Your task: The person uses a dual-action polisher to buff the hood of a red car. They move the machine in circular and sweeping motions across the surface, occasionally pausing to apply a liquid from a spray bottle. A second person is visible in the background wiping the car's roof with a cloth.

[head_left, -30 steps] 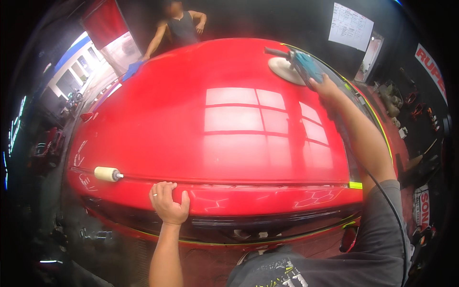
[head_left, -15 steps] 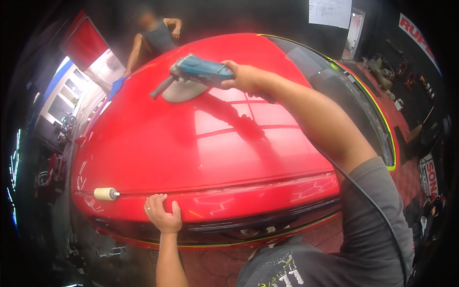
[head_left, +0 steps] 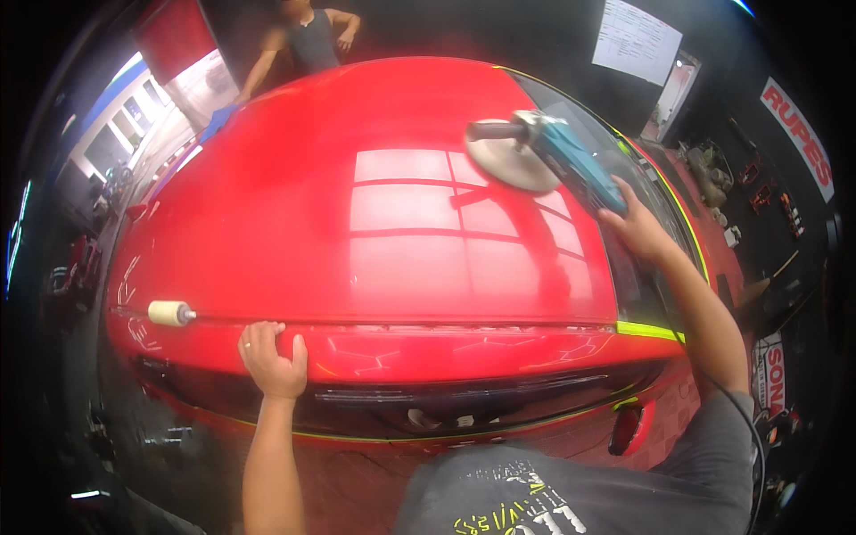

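My right hand [head_left: 635, 223] grips the rear body of a teal and grey polishing machine [head_left: 578, 160]. Its round whitish pad [head_left: 510, 168] rests against the glossy red car roof [head_left: 267, 223], close to the windshield side. A dark side handle on the polisher points left, with no hand on it. My left hand [head_left: 273, 359] lies on the roof's near edge, fingers extended and a ring on one of them. Left of it, a cream bottle [head_left: 168, 313] lies on its side along the roof seam.
Yellow-green masking tape [head_left: 655, 331] borders the windshield and side trim. A power cord [head_left: 756, 446] trails past my right arm. Across the car stands another person [head_left: 312, 45], one arm reaching toward a blue cloth [head_left: 217, 123]. A side mirror [head_left: 629, 428] juts out at near right.
The polisher in my right hand has swung right across the roof, toward the windshield, and turned. My left hand remains on the near edge. The whole view has shifted slightly.
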The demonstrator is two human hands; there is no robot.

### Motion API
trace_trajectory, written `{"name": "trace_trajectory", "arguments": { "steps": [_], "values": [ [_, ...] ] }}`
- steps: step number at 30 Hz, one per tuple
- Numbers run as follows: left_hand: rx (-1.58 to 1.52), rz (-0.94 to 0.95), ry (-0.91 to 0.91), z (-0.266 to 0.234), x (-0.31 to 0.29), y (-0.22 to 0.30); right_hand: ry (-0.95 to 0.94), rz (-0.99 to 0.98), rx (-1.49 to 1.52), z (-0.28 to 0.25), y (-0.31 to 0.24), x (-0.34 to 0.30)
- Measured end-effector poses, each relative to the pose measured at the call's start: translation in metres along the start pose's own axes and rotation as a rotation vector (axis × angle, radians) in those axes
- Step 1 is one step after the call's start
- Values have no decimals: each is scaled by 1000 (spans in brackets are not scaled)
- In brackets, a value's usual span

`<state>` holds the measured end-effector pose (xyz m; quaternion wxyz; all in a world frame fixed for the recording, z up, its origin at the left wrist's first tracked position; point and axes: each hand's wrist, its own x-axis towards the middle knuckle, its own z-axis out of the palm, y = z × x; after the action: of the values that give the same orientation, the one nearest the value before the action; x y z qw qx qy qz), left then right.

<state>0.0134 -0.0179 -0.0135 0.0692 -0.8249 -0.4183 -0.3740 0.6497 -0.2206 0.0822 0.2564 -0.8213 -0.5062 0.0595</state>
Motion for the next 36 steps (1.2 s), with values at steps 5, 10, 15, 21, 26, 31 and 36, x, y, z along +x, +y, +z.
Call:
{"name": "trace_trajectory", "arguments": {
  "steps": [5,10,15,21,26,31,36],
  "values": [
    [23,-32,-21,-2,-4,0,-31,106,60,2,-14,-44],
    [16,-8,-17,-1,-7,0,-254,179,158,-3,-122,-49],
    [3,23,-7,-5,-8,2,-343,-55,299,54,-199,-31],
    [54,2,-54,-13,-22,-9,-271,-120,210,49,-221,-62],
    [64,12,-73,-14,-19,-13,-223,-18,296,37,-149,-82],
    [61,41,-49,-17,-22,-15,-384,262,849,-10,-95,-131],
    [61,35,-55,-22,-19,-12,-296,444,1172,-32,-103,-181]
  ]
}}
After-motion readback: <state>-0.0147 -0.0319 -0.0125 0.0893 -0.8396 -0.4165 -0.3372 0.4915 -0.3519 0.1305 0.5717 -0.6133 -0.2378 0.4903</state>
